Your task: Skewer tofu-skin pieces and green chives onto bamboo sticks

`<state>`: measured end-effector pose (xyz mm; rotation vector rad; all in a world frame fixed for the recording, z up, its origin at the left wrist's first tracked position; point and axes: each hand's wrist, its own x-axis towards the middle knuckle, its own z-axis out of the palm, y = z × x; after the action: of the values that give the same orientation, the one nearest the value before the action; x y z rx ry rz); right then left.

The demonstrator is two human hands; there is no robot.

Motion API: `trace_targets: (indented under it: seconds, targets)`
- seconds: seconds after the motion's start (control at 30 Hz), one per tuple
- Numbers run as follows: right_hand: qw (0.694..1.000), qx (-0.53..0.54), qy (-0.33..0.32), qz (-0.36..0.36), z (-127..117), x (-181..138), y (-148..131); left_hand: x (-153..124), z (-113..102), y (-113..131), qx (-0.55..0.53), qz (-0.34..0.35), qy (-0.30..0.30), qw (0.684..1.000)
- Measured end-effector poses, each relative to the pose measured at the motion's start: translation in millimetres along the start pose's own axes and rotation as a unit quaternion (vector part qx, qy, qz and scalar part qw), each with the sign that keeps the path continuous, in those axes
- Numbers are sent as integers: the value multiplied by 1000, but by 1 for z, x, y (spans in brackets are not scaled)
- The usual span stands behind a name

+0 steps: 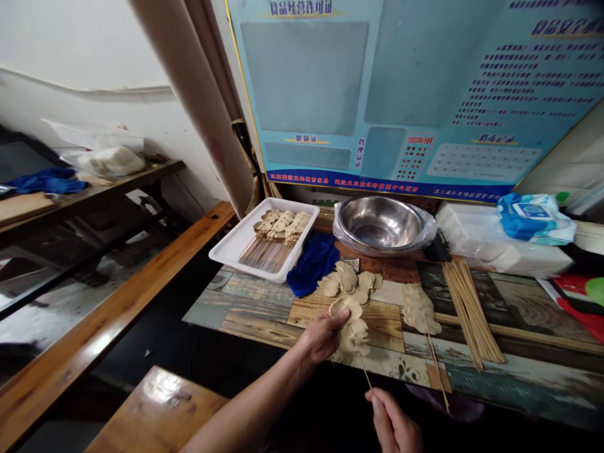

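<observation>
My left hand (325, 335) grips the top beige disc-shaped food piece of a skewer (355, 336), thumb on its face. Lower down, my right hand (394, 421) pinches the bare stick end of that same skewer. Several pieces are threaded along it. Beyond my left hand lies a small heap of loose beige pieces (346, 279) on the patterned table (264, 314). To the right, a loaded skewer (419, 308) rests on the table with its stick jutting over the front edge. A bundle of bare bamboo sticks (472, 314) lies farther right.
A white tray (231, 248) with several loaded skewers stands at the back left, beside a blue cloth (314, 264). Behind are a steel bowl (381, 223), white packs in plastic (472, 236) and a blue wipes packet (533, 217). A wooden bench (155, 409) is at lower left.
</observation>
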<state>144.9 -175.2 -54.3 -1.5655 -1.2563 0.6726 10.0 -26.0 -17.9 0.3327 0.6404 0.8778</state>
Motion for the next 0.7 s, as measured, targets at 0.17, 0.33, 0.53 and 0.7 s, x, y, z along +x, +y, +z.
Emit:
trace_targets:
  seconds: [0.17,0.33,0.53,0.7]
  targets:
    - [1000,4,6,8,0,1,5,1,4,-4,-3,-12,-12,1000]
    - [1000,14,5,28,-4,1,9,2,8,-6,12,-26,-18,999]
    - [999,0,-36,24,-13,3,7,5,7,-2,32,17,-18,999]
    - [999,-6,-29,22,-14,3,6,9,7,-4,27,12,-7,1000]
